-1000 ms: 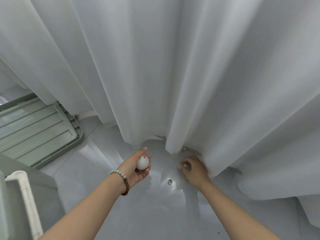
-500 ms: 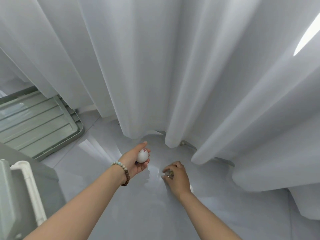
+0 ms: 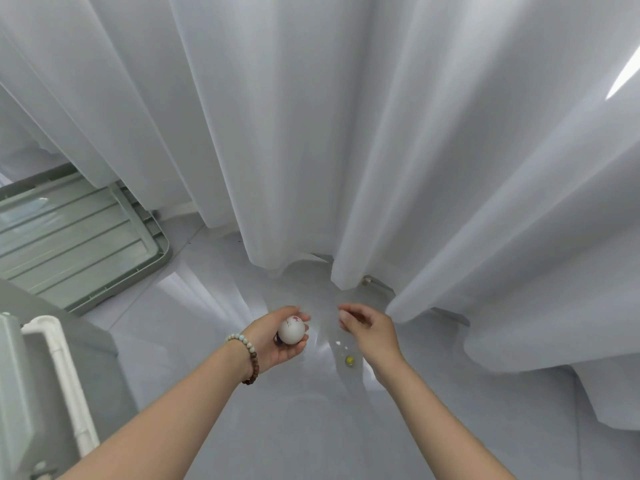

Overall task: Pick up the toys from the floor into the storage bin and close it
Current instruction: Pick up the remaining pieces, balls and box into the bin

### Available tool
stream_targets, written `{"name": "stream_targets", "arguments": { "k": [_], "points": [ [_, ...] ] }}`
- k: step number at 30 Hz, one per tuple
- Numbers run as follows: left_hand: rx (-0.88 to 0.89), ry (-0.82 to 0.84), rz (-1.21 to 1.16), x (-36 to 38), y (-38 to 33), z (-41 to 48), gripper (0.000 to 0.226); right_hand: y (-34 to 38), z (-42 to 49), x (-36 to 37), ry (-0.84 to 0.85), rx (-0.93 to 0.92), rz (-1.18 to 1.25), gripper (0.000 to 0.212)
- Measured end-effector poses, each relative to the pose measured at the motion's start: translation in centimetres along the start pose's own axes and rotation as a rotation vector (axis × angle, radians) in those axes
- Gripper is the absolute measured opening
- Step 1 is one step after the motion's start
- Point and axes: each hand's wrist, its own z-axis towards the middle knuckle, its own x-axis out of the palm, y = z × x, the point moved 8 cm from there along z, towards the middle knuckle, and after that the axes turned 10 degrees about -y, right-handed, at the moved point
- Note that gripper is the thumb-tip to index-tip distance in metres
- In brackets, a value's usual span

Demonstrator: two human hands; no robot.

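Observation:
My left hand (image 3: 277, 336) is palm up above the floor and holds a white ball (image 3: 292, 330) with a red mark. A small blue thing (image 3: 277, 339) is tucked under the ball in the same palm. My right hand (image 3: 369, 329) hovers just right of it, fingertips pinched on a small pale marble that is blurred. A yellow marble (image 3: 349, 359) lies on the pale floor below the right hand, and a tiny clear one (image 3: 338, 343) lies just above it. The grey-green storage bin (image 3: 20, 386) with a white handle stands at the lower left.
The bin's ribbed grey-green lid (image 3: 79, 237) lies flat on the floor at the left. White curtains (image 3: 346, 133) hang across the whole back and pool on the floor at the right, close to my right hand.
My right hand came out from under the curtain, picked a marble off the floor and rose toward my left hand. The left hand kept hold of the ball. The yellow marble now shows.

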Motion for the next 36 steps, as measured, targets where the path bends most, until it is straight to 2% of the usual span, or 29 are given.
{"name": "stream_targets", "arguments": {
  "k": [4, 8, 12, 15, 18, 20, 21, 23, 25, 29, 33, 36],
  "points": [
    [-0.119, 0.164, -0.109, 1.4, 1.5, -0.8, 0.030, 6.8, -3.8, 2.3, 0.202, -0.173, 0.009, 0.018],
    [-0.109, 0.308, -0.235, 3.4, 0.7, -2.0, 0.035, 9.0, -6.4, 4.1, 0.291, -0.292, -0.060, 0.024],
    [-0.123, 0.333, -0.310, 4.1, 0.2, -3.1, 0.036, 9.6, -7.0, 4.7, 0.320, -0.376, -0.098, 0.030],
    [-0.123, 0.334, -0.310, 3.8, -0.1, -2.8, 0.027, 9.6, -6.7, 4.5, 0.349, -0.328, 0.023, 0.032],
    [-0.150, 0.267, -0.318, 3.1, -0.1, -2.0, 0.030, 9.2, -5.2, 2.4, 0.243, -0.274, 0.140, 0.027],
    [-0.106, 0.190, -0.286, 2.4, -0.2, -1.6, 0.033, 7.1, -3.4, -0.2, 0.094, -0.272, 0.019, 0.026],
    [-0.077, 0.149, -0.272, 2.0, -0.3, -1.3, 0.035, 5.4, -2.6, -1.2, 0.052, -0.268, -0.127, 0.027],
    [-0.026, 0.069, -0.229, 1.3, -0.3, -0.9, 0.039, 1.0, -1.6, -2.3, 0.084, -0.234, -0.450, 0.031],
    [0.016, 0.003, -0.197, 0.6, -0.4, -0.5, 0.042, -3.1, -1.5, -2.6, 0.148, -0.193, -0.596, 0.029],
    [0.046, -0.046, -0.205, 0.1, -0.7, -0.2, 0.044, -6.9, -2.0, -1.6, 0.194, -0.209, -0.691, 0.021],
    [0.069, -0.077, -0.193, -0.3, -1.2, -0.8, 0.044, -6.7, -2.2, -0.3, 0.121, -0.246, -0.823, 0.005],
    [0.101, -0.089, -0.215, -1.2, -2.7, -2.4, 0.044, -5.7, -2.0, 0.3, 0.119, -0.171, -0.805, 0.010]
  ]
}}
